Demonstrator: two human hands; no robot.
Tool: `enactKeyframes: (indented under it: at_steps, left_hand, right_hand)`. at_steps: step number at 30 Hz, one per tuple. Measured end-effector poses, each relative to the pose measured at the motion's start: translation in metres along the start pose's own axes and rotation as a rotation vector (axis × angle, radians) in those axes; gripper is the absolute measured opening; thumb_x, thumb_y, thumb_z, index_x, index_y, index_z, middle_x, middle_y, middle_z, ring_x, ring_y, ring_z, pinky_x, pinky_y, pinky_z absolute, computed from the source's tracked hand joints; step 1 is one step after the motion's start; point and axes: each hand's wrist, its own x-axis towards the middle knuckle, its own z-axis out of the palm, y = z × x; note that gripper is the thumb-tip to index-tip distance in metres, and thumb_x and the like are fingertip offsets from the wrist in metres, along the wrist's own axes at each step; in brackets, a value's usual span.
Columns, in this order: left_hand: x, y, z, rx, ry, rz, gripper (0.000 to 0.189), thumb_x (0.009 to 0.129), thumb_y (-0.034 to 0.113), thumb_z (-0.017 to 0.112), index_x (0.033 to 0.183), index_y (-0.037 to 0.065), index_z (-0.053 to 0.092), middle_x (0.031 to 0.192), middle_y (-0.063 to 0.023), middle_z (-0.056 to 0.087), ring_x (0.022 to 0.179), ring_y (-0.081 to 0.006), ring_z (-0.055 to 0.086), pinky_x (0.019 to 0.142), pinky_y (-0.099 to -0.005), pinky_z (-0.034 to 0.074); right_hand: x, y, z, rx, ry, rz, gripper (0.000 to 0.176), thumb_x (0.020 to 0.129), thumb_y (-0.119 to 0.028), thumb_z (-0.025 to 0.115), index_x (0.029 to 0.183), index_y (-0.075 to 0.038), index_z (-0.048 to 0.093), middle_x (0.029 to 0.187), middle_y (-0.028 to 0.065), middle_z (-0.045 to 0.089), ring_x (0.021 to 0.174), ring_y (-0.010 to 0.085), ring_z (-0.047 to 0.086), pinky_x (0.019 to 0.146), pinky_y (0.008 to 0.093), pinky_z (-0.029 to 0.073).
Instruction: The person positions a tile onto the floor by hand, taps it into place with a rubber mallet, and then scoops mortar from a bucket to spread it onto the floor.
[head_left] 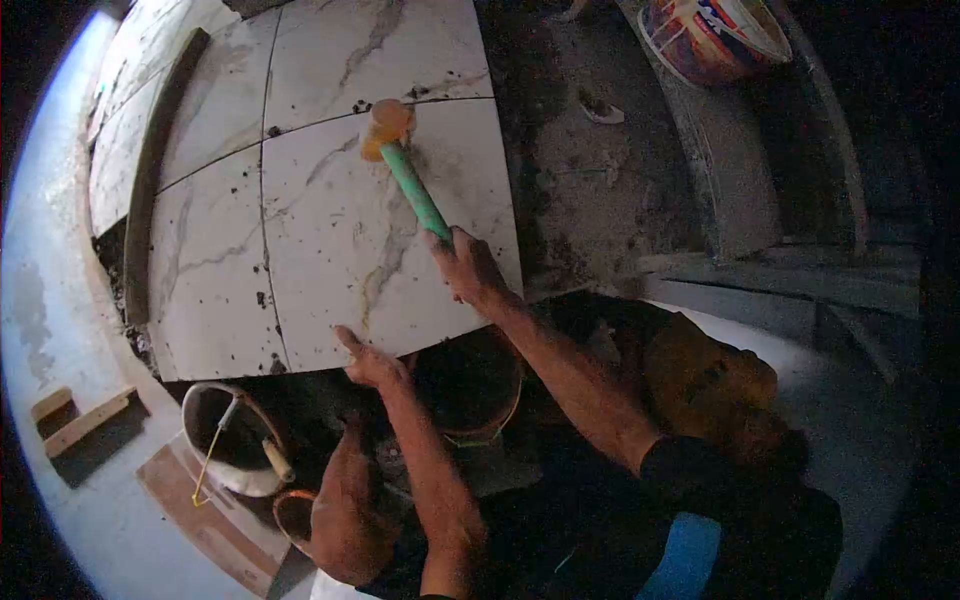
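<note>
My right hand (468, 268) is wrapped around the green handle (415, 190) of a mallet. The mallet's orange and pale head (388, 125) is over the upper part of a white, grey-veined floor tile (330, 240). At the near edge of that same tile is my left hand (375, 366). One of its digits lies extended on the tile's top, while the other fingers are hidden at or under the edge. Dark crumbs of mortar dot the surface and the joints.
More tiles (340, 50) adjoin at the back and left, with a long straight bar (160, 170) on them. A white bucket (215, 472) with a handled tool stands at lower left, near a wooden float (90, 420). A dark bucket (470, 435) is by my knees; a paint bucket (700, 45) is at upper right.
</note>
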Motion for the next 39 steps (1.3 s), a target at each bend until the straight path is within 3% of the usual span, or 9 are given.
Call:
enactKeyframes:
  at_steps: [6, 9, 11, 15, 20, 26, 33, 35, 39]
  left_hand:
    - [-0.005, 0.011, 0.006, 0.16, 0.218, -0.091, 0.046, 0.083, 0.02, 0.057, 0.117, -0.009, 0.043, 0.108, -0.0147, 0.05, 0.082, -0.0197, 0.053, 0.073, -0.033, 0.049]
    - [0.013, -0.001, 0.002, 0.097, 0.244, 0.202, 0.06, 0.077, 0.026, 0.064, 0.114, -0.013, 0.04, 0.118, -0.0235, 0.042, 0.102, -0.0281, 0.048, 0.088, -0.0398, 0.04]
    - [0.016, 0.006, 0.009, 0.885, 0.377, 0.775, 0.065, 0.078, 0.031, 0.061, 0.121, -0.011, 0.035, 0.127, -0.0268, 0.034, 0.118, -0.0357, 0.033, 0.099, -0.0462, 0.022]
    - [0.084, 0.015, 0.105, 1.096, -0.559, 1.217, 0.059, 0.084, 0.03, 0.048, 0.128, -0.004, 0.027, 0.132, -0.0232, 0.028, 0.123, -0.036, 0.025, 0.101, -0.0424, 0.019]
    - [0.117, 0.018, 0.217, 1.487, -0.755, 1.599, 0.064, 0.087, 0.042, 0.037, 0.131, -0.001, 0.021, 0.138, -0.0174, 0.019, 0.128, -0.0292, 0.017, 0.104, -0.0443, 0.014]
    - [0.124, 0.016, 0.232, 1.524, -0.764, 1.672, 0.065, 0.087, 0.043, 0.035, 0.133, 0.0, 0.019, 0.139, -0.0154, 0.017, 0.129, -0.0286, 0.015, 0.105, -0.0409, 0.012]
    - [0.134, 0.017, 0.229, 1.659, -0.738, 1.814, 0.057, 0.088, 0.031, 0.035, 0.133, 0.0, 0.018, 0.139, -0.0147, 0.018, 0.129, -0.0292, 0.014, 0.104, -0.0413, 0.013]
    - [0.13, 0.016, 0.229, 1.492, -0.824, 1.674, 0.056, 0.088, 0.029, 0.035, 0.132, -0.001, 0.018, 0.139, -0.0155, 0.017, 0.129, -0.0306, 0.014, 0.104, -0.0424, 0.013]
    - [0.129, 0.021, 0.228, 1.666, -0.762, 1.805, 0.051, 0.09, 0.027, 0.028, 0.132, -0.002, 0.018, 0.138, -0.017, 0.017, 0.129, -0.0305, 0.014, 0.104, -0.041, 0.014]
  right_hand:
    - [0.005, 0.016, -0.001, -0.148, -0.011, -0.049, 0.046, 0.083, -0.046, 0.044, 0.084, 0.0, 0.048, 0.064, 0.0212, 0.055, 0.06, 0.0369, 0.058, 0.054, 0.0443, 0.043]
    - [-0.022, -0.001, -0.017, -0.013, -0.034, -0.084, 0.041, 0.084, -0.041, 0.046, 0.084, -0.001, 0.048, 0.062, 0.0191, 0.055, 0.057, 0.0359, 0.057, 0.052, 0.0435, 0.042]
    - [-0.032, 0.021, -0.018, -0.046, 0.079, -0.141, 0.038, 0.084, -0.039, 0.047, 0.086, -0.001, 0.047, 0.06, 0.0161, 0.053, 0.054, 0.0316, 0.055, 0.051, 0.0405, 0.042]
    - [-0.052, 0.034, -0.023, 0.06, 0.007, -0.104, 0.034, 0.085, -0.036, 0.046, 0.091, -0.002, 0.047, 0.059, 0.0132, 0.051, 0.054, 0.0292, 0.054, 0.052, 0.0375, 0.042]
    - [-0.082, 0.002, -0.04, 0.132, 0.023, -0.211, 0.032, 0.085, -0.033, 0.046, 0.092, -0.001, 0.046, 0.056, 0.0036, 0.047, 0.047, 0.0131, 0.049, 0.043, 0.0316, 0.042]
    - [-0.044, 0.042, -0.014, -0.278, 0.207, -0.323, 0.031, 0.084, -0.028, 0.049, 0.095, 0.0, 0.044, 0.06, 0.0112, 0.053, 0.052, 0.0247, 0.055, 0.048, 0.0356, 0.043]
    - [-0.051, 0.009, -0.029, -0.046, 0.076, -0.406, 0.035, 0.084, -0.033, 0.049, 0.096, 0.0, 0.043, 0.058, 0.013, 0.052, 0.051, 0.0288, 0.055, 0.049, 0.0382, 0.043]
    - [-0.043, 0.014, -0.032, -0.068, -0.065, -0.03, 0.033, 0.084, -0.031, 0.05, 0.094, 0.0, 0.044, 0.064, 0.0173, 0.056, 0.057, 0.0341, 0.058, 0.05, 0.04, 0.045]
    - [-0.051, 0.02, -0.026, 0.032, -0.026, -0.137, 0.037, 0.086, -0.036, 0.046, 0.094, 0.0, 0.042, 0.054, 0.0097, 0.049, 0.049, 0.0233, 0.054, 0.047, 0.0364, 0.041]
